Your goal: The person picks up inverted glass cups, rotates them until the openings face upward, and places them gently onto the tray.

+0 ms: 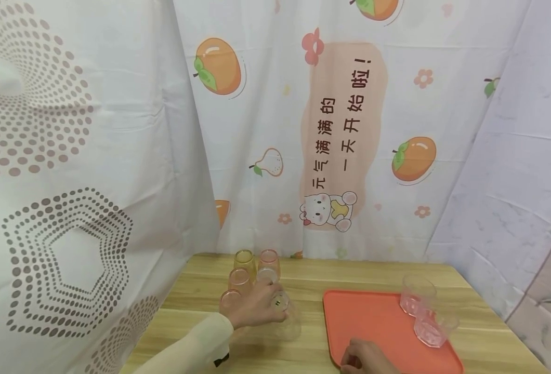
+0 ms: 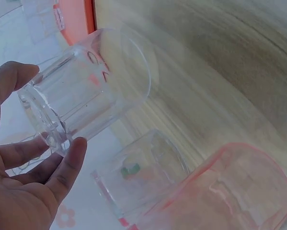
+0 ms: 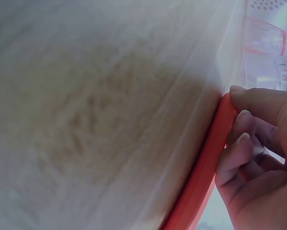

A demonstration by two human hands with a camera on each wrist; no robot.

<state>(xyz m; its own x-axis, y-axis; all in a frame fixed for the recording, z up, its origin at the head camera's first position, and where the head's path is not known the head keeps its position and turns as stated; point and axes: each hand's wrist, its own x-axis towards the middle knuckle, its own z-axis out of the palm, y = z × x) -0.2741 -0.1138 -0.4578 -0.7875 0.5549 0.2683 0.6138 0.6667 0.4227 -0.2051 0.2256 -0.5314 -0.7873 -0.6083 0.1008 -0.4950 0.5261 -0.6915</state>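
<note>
My left hand (image 1: pixel 257 304) pinches a clear drinking glass (image 2: pixel 86 86) by its thick base, thumb on one side and fingers on the other. The glass is base-up, its wide mouth toward the wooden table. Close by in the left wrist view are another clear glass (image 2: pixel 138 172) and a pink glass (image 2: pixel 229 191). At the near left corner of a red tray (image 1: pixel 364 317), my right hand (image 1: pixel 366 358) holds the rim between thumb and curled fingers. Two clear glasses (image 1: pixel 418 293) stand along the tray's right side.
Behind and left of my left hand stand a yellow glass (image 1: pixel 245 262) and several pink glasses (image 1: pixel 239 279), grouped closely. A printed curtain (image 1: pixel 257 156) hangs along the back and both sides of the wooden table (image 1: pixel 303 280).
</note>
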